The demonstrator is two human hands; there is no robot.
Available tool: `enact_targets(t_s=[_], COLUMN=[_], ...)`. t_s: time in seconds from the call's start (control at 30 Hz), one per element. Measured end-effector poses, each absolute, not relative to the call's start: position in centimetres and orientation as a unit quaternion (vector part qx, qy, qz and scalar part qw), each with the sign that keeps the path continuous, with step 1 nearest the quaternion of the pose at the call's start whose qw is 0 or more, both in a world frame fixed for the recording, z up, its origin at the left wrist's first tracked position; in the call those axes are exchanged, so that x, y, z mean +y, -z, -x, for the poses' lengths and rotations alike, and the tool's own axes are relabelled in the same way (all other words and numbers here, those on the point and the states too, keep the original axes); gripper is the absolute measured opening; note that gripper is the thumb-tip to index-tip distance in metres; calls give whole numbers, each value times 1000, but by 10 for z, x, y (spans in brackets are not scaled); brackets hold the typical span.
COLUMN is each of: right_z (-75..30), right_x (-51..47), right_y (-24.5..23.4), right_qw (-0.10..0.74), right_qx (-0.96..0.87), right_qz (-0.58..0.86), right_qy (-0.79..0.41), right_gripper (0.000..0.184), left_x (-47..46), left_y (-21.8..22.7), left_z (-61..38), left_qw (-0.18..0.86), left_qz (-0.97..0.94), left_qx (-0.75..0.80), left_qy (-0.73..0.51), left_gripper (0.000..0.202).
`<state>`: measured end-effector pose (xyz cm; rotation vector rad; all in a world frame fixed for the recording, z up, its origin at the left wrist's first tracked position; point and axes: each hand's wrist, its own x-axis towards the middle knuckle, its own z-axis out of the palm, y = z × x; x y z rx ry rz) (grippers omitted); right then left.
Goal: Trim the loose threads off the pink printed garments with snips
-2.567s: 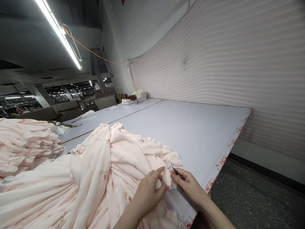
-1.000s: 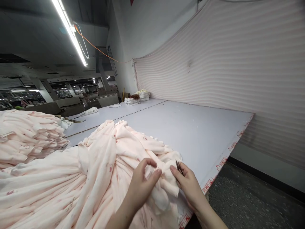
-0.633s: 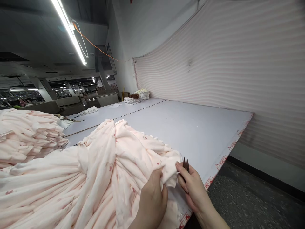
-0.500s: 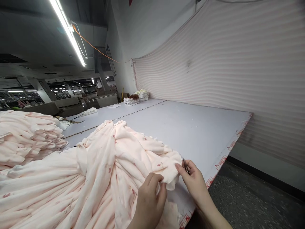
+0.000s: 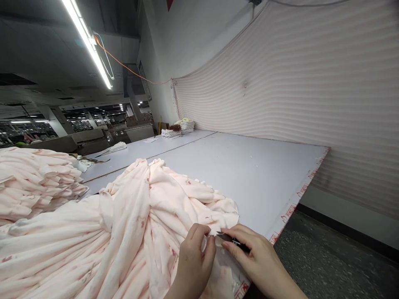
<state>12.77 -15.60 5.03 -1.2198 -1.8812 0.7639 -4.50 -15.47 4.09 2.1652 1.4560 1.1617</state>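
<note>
A large heap of pale pink, soft fabric point(image 5: 131, 216) with small reddish prints lies gathered over the near part of the table. My left hand point(image 5: 195, 257) pinches the fabric's edge at the heap's right end. Close beside it, my right hand point(image 5: 249, 253) is closed around small dark thread snips point(image 5: 235, 241), whose tips lie near the pinched edge. The palm covers part of the snips, so I cannot tell whether the blades are apart. White thread or frayed edge shows between the two hands.
The pale grey table point(image 5: 249, 170) has red-printed tape point(image 5: 289, 211) along its right edge. Another pink fabric pile point(image 5: 37, 178) sits at left. Folded cloth stacks point(image 5: 183, 125) stand at the far end. A striped cloth sheet point(image 5: 280, 83) hangs behind.
My right hand has moved down and left, bringing the snips from above the fabric's corner to beside my left hand. The left hand keeps its pinch, almost in place.
</note>
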Motion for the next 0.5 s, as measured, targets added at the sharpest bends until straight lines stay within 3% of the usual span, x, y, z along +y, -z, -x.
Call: enact_targets(t_s=[0.3,0.5], right_z=[-127,-110], right_x=[-153,-131], right_y=[-44,-34], right_qw=[412,475], right_qx=[-705,-681], right_qz=[495,472], right_qy=[-298,-298], right_gripper=[26,16], left_x=[-155,-149], left_y=[-43,-54], left_z=[45,49], left_qw=[158,359], left_qz=[-751,-660], left_qx=[487,533], left_qy=[-416,-390], left_gripper=[11,18])
